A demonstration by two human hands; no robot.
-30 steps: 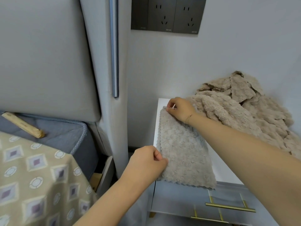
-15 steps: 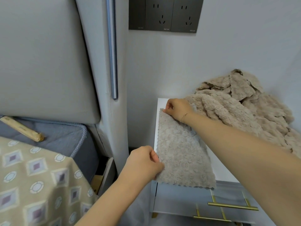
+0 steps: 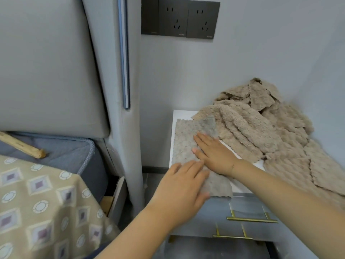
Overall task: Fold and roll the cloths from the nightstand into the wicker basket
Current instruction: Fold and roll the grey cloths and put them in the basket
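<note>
- Grey-beige rectangular fleece cloth [image 3: 188, 146], nubbly in texture with scalloped edges: spread flat along the left side of the nightstand top, long axis running from the wall towards the front. Its near edge overhangs the front lip, and its far right corner lies against the heap.
- White-topped nightstand [image 3: 177, 114] with grey drawer fronts and slim brass bar handles: stands in the corner against the wall, its top largely covered by cloth.
- Heap of tan fleece cloths [image 3: 261, 128], crumpled and overlapping: piled on the right and rear of the nightstand top, rising against the wall, several scalloped edges showing.
</note>
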